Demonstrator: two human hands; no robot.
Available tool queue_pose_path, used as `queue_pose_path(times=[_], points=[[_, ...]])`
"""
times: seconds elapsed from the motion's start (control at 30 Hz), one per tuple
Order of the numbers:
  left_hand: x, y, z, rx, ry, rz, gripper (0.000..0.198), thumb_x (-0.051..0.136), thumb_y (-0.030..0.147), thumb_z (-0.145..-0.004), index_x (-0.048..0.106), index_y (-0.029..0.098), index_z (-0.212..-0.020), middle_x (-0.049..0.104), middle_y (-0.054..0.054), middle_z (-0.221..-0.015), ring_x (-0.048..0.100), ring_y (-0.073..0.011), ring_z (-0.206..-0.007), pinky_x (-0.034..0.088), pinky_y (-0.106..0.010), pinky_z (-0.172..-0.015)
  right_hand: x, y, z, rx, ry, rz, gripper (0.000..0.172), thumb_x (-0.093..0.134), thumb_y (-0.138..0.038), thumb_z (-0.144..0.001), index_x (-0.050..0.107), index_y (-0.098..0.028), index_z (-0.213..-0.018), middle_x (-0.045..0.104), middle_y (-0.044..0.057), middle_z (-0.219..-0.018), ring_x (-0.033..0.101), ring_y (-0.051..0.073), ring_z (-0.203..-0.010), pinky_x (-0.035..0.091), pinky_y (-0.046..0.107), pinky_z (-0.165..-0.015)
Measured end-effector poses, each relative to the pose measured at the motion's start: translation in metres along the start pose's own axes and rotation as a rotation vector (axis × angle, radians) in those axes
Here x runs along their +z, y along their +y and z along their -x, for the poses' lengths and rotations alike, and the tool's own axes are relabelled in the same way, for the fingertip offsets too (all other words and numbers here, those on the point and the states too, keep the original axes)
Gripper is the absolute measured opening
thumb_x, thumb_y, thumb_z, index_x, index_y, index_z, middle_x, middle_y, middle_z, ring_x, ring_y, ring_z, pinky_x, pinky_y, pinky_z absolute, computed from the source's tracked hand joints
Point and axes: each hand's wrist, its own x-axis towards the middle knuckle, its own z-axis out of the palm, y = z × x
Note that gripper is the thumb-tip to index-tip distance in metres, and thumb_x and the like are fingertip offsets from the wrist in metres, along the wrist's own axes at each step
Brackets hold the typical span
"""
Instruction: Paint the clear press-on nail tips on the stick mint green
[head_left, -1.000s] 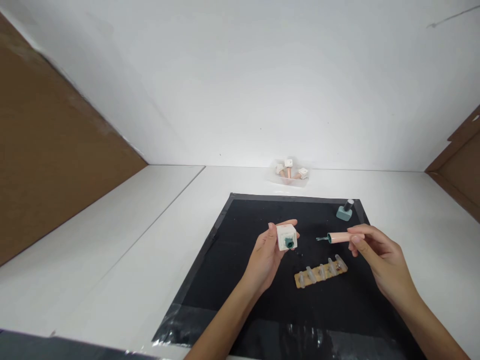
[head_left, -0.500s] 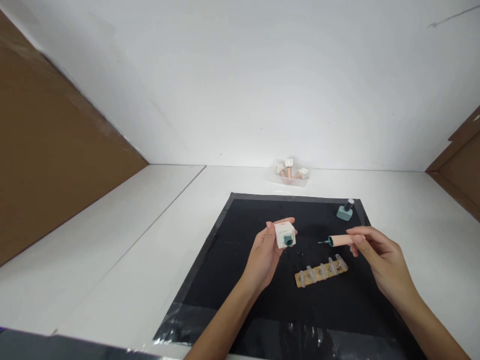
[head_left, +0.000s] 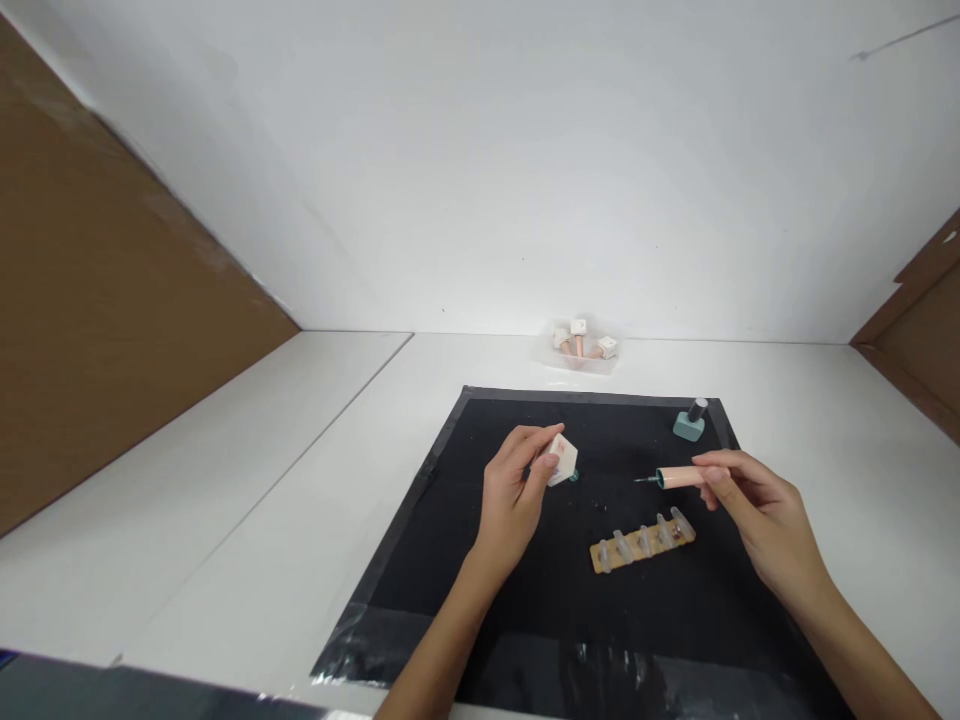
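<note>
My left hand (head_left: 517,490) grips a white nail polish bottle (head_left: 564,460) above the black mat (head_left: 525,580). The bottle is tilted on its side, its green-stained neck pointing right and slightly down. In my right hand (head_left: 750,495) is a pink nail polish cap with brush (head_left: 681,478), pinched between thumb and fingers. Its thin, dark-green brush points left toward the bottle, with a gap between them. Below the two hands, a yellowish strip (head_left: 634,550) carrying several clear nail tips lies on the mat.
A green nail polish bottle (head_left: 688,426) with a silver cap stands at the mat's far right corner. Behind the mat, a clear tray (head_left: 592,366) holds several white bottles with pink caps. A white wall (head_left: 480,180) rises at the back, with brown panels at both sides.
My left hand has turned the white bottle, so its neck now points right instead of toward me. My right hand with the cap and brush has hardly moved.
</note>
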Motion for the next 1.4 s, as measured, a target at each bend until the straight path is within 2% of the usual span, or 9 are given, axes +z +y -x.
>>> queue_pose_path(times=[0.1,0.27,0.6,0.83,1.0,1.17,1.4], points=[[0.002,-0.007,-0.001,0.083,-0.031,-0.131,0.024,0.054,0.031,-0.084,0.072,0.021,-0.098,0.065,-0.006,-0.085,0.059,-0.0190,-0.077,0.045,-0.030,-0.071,0.000,0.000,0.000,-0.010,0.001,0.018,0.034,0.068,-0.055,-0.071,0.073,-0.022,-0.073,0.058,0.000,-0.053,0.056,0.015,-0.050,0.052,0.026,-0.049],[0.005,-0.020,-0.001,0.203,-0.116,-0.330,0.029,0.046,0.032,-0.090,0.067,0.019,-0.105,0.065,-0.007,-0.089,0.059,-0.0197,-0.081,0.047,-0.035,-0.077,-0.001,-0.001,-0.001,0.005,-0.005,0.024,0.033,0.069,-0.054,-0.070,0.073,-0.022,-0.072,0.057,0.000,-0.052,0.054,0.014,-0.050,0.051,0.024,-0.049],[0.005,-0.024,-0.002,0.238,-0.192,-0.450,0.032,0.040,0.033,-0.095,0.065,0.017,-0.106,0.064,-0.006,-0.087,0.056,-0.0188,-0.080,0.048,-0.032,-0.073,-0.001,0.001,0.000,0.047,-0.005,-0.020,0.030,0.071,-0.053,-0.068,0.073,-0.023,-0.073,0.060,0.000,-0.057,0.054,0.013,-0.053,0.049,0.023,-0.051],[0.005,-0.025,-0.002,0.238,-0.207,-0.456,0.032,0.040,0.034,-0.095,0.065,0.016,-0.106,0.064,-0.007,-0.088,0.055,-0.0190,-0.081,0.047,-0.033,-0.074,-0.001,0.000,-0.001,0.048,-0.002,-0.012,0.036,0.070,-0.057,-0.066,0.073,-0.022,-0.072,0.060,0.001,-0.056,0.055,0.015,-0.053,0.050,0.026,-0.050],[0.006,-0.027,-0.002,0.228,-0.211,-0.442,0.032,0.041,0.034,-0.094,0.064,0.017,-0.107,0.064,-0.007,-0.089,0.055,-0.0193,-0.082,0.047,-0.033,-0.076,-0.001,0.000,-0.001,0.057,-0.007,-0.009,0.034,0.070,-0.056,-0.067,0.074,-0.022,-0.072,0.059,0.001,-0.055,0.054,0.014,-0.053,0.050,0.024,-0.050],[0.006,-0.025,-0.003,0.134,-0.232,-0.398,0.030,0.043,0.032,-0.092,0.065,0.017,-0.105,0.065,-0.007,-0.090,0.055,-0.0199,-0.083,0.046,-0.034,-0.078,-0.001,0.002,0.000,0.060,-0.009,-0.031,0.032,0.071,-0.054,-0.067,0.073,-0.023,-0.073,0.058,0.000,-0.055,0.053,0.014,-0.053,0.050,0.024,-0.050],[0.011,-0.031,-0.006,-0.249,-0.202,-0.338,0.024,0.060,0.038,-0.076,0.060,0.018,-0.089,0.063,-0.002,-0.075,0.057,-0.0190,-0.075,0.046,-0.031,-0.071,-0.002,0.004,-0.001,0.074,-0.026,-0.031,0.029,0.070,-0.052,-0.069,0.073,-0.023,-0.074,0.057,-0.001,-0.056,0.052,0.013,-0.054,0.049,0.023,-0.052]])
